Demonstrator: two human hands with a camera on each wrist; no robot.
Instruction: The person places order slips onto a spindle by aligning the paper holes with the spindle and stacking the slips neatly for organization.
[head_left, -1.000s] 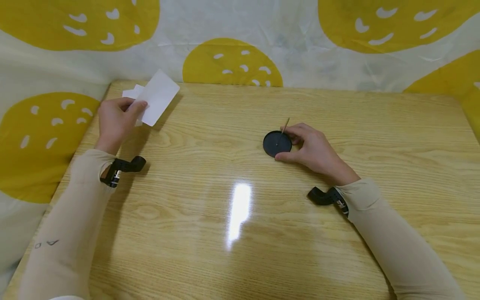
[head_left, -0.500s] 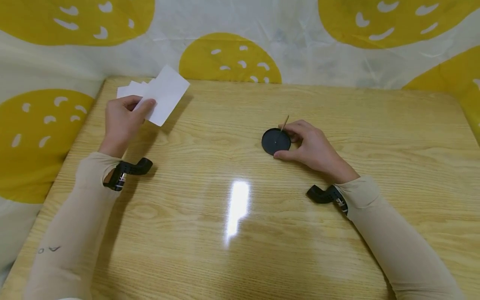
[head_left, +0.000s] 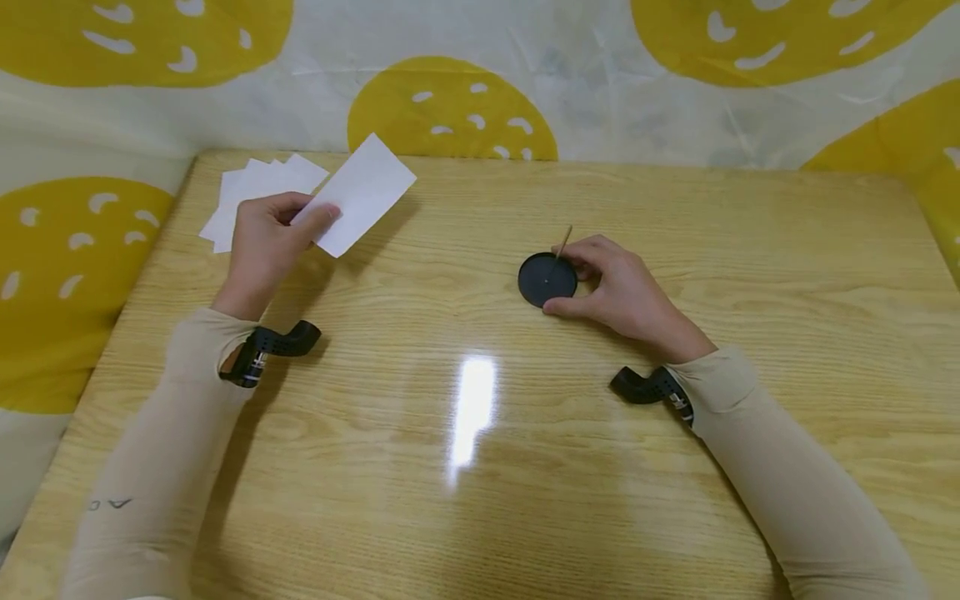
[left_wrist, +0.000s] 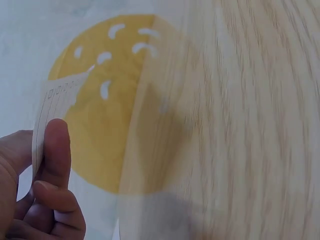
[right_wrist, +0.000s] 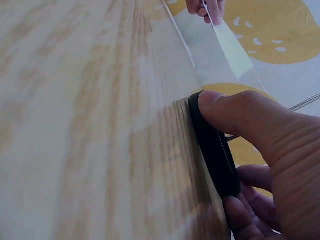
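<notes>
In the left hand's [head_left: 273,233] grip, a white card [head_left: 363,196] is pinched at one end between thumb and fingers, above the tabletop [head_left: 375,400]. More white cards [head_left: 247,183] are spread, overlapping, at the tabletop's far left corner. The rim of a black dish [head_left: 534,287] is gripped by the right hand [head_left: 626,292], thumb on the near side; a thin stick [head_left: 565,240] is set upright in the dish.

By the head view, only a plain face of the held card is given; by the left wrist view, ruled lines and a row of small marks are revealed on it, too faint to be read. The dish is shown edge-on, close against the tabletop, only by the right wrist view. A letter-like mark is seen on the left sleeve [head_left: 172,425]; its wording cannot be made out.
</notes>
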